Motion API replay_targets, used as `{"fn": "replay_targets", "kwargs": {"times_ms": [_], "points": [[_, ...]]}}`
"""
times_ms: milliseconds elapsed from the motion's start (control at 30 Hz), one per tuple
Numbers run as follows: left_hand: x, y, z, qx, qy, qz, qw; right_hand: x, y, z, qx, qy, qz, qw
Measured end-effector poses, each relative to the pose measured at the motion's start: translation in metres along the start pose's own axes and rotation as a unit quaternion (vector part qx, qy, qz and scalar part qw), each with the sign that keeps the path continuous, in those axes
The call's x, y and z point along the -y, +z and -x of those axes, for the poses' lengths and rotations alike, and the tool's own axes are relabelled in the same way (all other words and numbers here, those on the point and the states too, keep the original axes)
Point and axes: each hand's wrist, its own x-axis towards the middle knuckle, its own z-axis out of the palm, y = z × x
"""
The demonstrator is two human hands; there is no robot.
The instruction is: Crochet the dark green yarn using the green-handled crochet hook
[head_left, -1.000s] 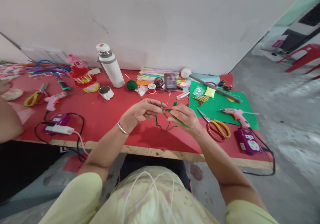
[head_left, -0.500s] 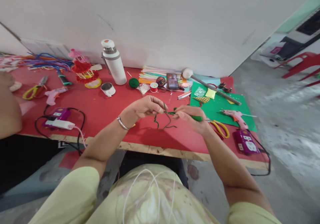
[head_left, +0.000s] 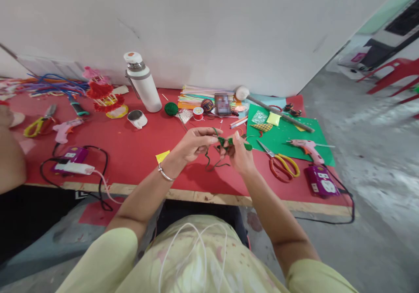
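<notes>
My left hand (head_left: pixel 195 144) and my right hand (head_left: pixel 240 152) meet above the red table (head_left: pixel 137 149), fingers pinched on a green pipe cleaner (head_left: pixel 225 143). The green stem runs between both hands and pokes out to the right of my right hand. Dark green loose ends dangle below the hands, just above the table. A silver bangle sits on my left wrist.
Orange-handled scissors (head_left: pixel 283 164), a pink glue gun (head_left: pixel 306 147) and a purple power strip (head_left: pixel 319 182) lie to the right on and beside a green sheet (head_left: pixel 288 138). A white flask (head_left: pixel 141 83), cup (head_left: pixel 136 119), yarn balls and paper strips stand behind. Another person's arm (head_left: pixel 9 153) is at far left.
My right hand has turned and drawn in towards the left hand, so the two now sit closer together. A yellow scrap on the table by my left wrist has come into sight.
</notes>
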Motion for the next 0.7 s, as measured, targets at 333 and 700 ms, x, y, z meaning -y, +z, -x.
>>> {"fn": "replay_targets", "kwargs": {"times_ms": [333, 700], "points": [[0.020, 0.008, -0.004, -0.073, 0.097, -0.045, 0.992, -0.006, 0.002, 0.009, -0.041, -0.078, 0.074, 0.993], [0.019, 0.016, 0.003, -0.078, 0.057, 0.033, 0.995, -0.013, 0.000, 0.007, -0.027, -0.137, 0.099, 0.985]]}}
